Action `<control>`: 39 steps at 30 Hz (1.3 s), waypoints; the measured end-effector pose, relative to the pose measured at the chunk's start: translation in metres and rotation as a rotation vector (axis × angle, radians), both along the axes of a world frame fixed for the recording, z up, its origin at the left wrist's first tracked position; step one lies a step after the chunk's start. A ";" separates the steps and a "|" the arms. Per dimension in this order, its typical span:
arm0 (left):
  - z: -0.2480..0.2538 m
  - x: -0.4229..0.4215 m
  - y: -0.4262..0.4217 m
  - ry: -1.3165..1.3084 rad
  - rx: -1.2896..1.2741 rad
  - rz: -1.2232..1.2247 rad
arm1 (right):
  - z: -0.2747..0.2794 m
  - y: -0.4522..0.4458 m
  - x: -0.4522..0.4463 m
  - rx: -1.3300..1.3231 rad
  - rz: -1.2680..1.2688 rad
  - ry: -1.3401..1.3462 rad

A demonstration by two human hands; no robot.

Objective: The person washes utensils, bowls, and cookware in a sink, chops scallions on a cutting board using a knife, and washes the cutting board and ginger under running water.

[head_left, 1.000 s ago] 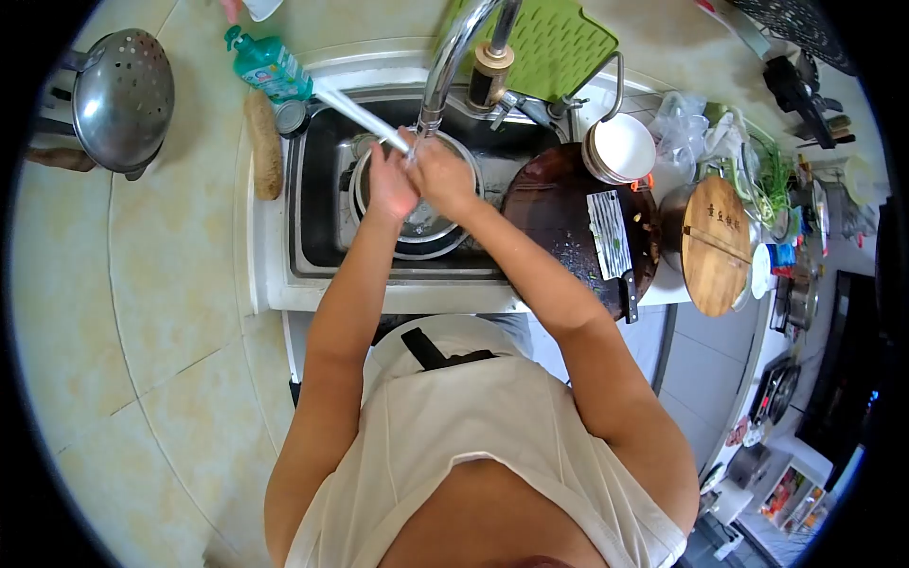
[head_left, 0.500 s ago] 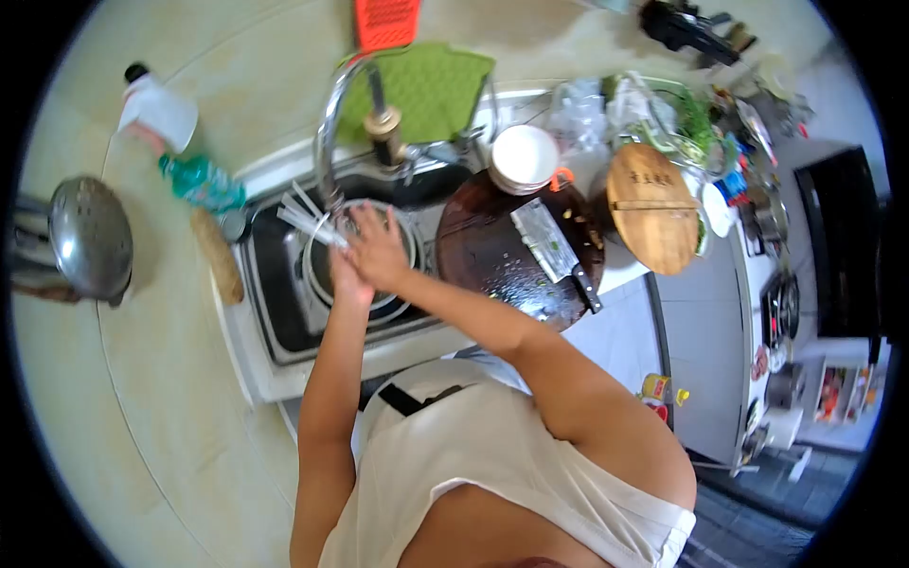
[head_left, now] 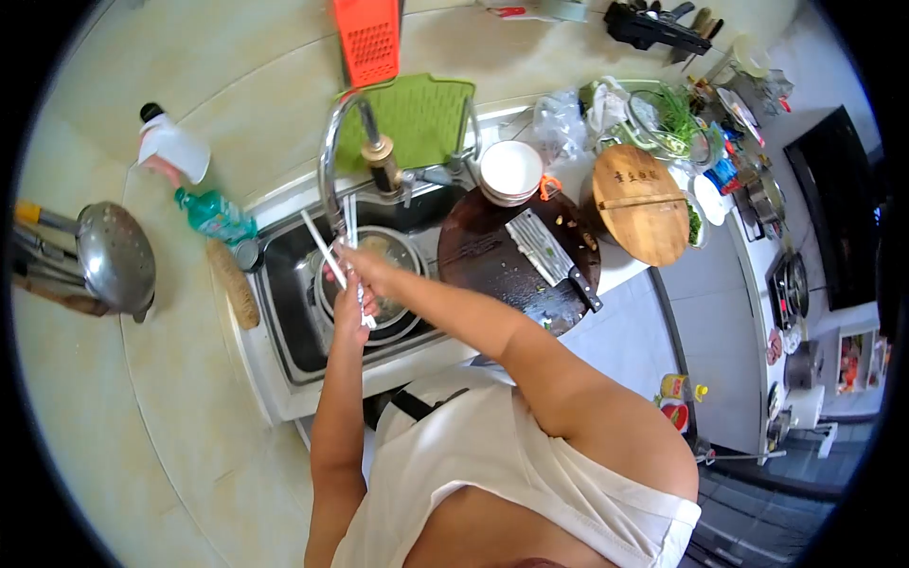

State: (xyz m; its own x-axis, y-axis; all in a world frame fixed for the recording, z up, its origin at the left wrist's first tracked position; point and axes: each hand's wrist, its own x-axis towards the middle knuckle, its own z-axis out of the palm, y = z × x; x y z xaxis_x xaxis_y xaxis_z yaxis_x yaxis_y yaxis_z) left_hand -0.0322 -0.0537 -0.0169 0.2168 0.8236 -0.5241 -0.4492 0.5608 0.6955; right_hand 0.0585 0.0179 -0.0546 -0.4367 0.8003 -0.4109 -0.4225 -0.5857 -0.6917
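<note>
Over the sink (head_left: pixel 305 355), my left hand (head_left: pixel 352 305) is closed around several white chopsticks (head_left: pixel 320 241), whose upper ends spread apart under the curved faucet (head_left: pixel 331 156). My right hand (head_left: pixel 369 270) is closed on the same chopsticks just above it, its fingers partly hidden. Behind and below both hands, a round metal pot or basin (head_left: pixel 402 248) sits in the sink. To the right, a round dark cutting board (head_left: pixel 473 270) holds a cleaver (head_left: pixel 540 248) and stacked white bowls (head_left: pixel 511 170).
A green soap bottle (head_left: pixel 216 216) and a long loofah-like object (head_left: pixel 234 284) lie left of the sink. Behind the faucet stands a green mat (head_left: pixel 421 114). A wooden lid (head_left: pixel 644 208) covers a pot at right, near a basket of greens (head_left: pixel 677 123). Ladles (head_left: pixel 115 257) hang at left.
The chopsticks, earlier between flat palms, are now gripped by closed fingers and stand more spread. The view has swung, showing the sink lower and further left than one second ago.
</note>
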 end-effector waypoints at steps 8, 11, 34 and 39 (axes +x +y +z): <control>-0.016 -0.036 -0.028 -0.335 0.004 -0.192 | 0.057 0.017 0.000 -0.029 0.021 0.296; -0.036 -0.044 -0.034 -0.371 0.037 -0.197 | 0.060 0.018 -0.003 -0.043 0.032 0.254; -0.147 -0.058 0.036 -0.056 -0.476 0.336 | 0.088 0.009 0.002 0.313 -0.464 0.105; -0.150 -0.060 0.011 0.032 -0.623 0.334 | 0.072 0.008 -0.006 0.424 -0.258 -0.041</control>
